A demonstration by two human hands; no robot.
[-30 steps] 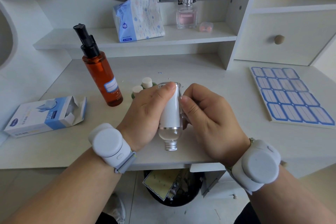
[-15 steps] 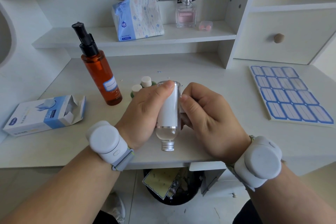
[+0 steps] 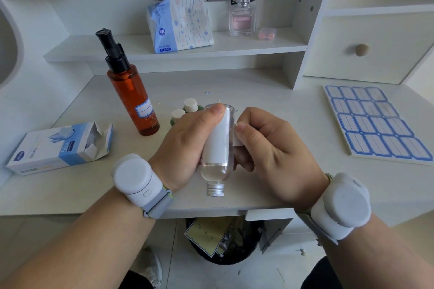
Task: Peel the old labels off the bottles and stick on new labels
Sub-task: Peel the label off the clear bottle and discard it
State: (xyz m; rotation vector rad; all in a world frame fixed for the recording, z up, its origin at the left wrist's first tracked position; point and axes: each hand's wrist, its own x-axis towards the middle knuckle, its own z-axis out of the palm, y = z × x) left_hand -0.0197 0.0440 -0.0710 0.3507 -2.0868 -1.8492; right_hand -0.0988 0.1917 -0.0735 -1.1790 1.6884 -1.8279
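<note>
Centrally, above the near edge of the desk point(image 3: 270, 105), the left hand point(image 3: 185, 145) wraps around a small clear bottle point(image 3: 217, 148) held cap-down, thumb pressed at the upturned base, silver screw cap point(image 3: 215, 189) pointing toward the viewer. A plain white label point(image 3: 217, 141) covers most of the bottle; no writing shows on it. The right hand point(image 3: 270, 155) is curled beside the bottle, thumb and forefinger pinching a white label edge point(image 3: 237, 142) at the bottle's right side; how far it has lifted is hidden by the fingers. Both wrists carry white round devices.

Behind the left hand, two white-capped green bottles point(image 3: 187, 110) are mostly concealed. Left of them stands an amber pump bottle point(image 3: 133, 101) with a blank blue-bordered label; small print below it is too small to read. An opened box point(image 3: 61, 148) marked "50" lies at far left. A sheet of blue-bordered labels point(image 3: 375, 122) lies at right. On the shelf sit a tissue pack point(image 3: 179, 23) printed "FLOWER" and "400", and a perfume bottle point(image 3: 242, 15). A bin point(image 3: 223, 241) beneath the desk is partly cut off.
</note>
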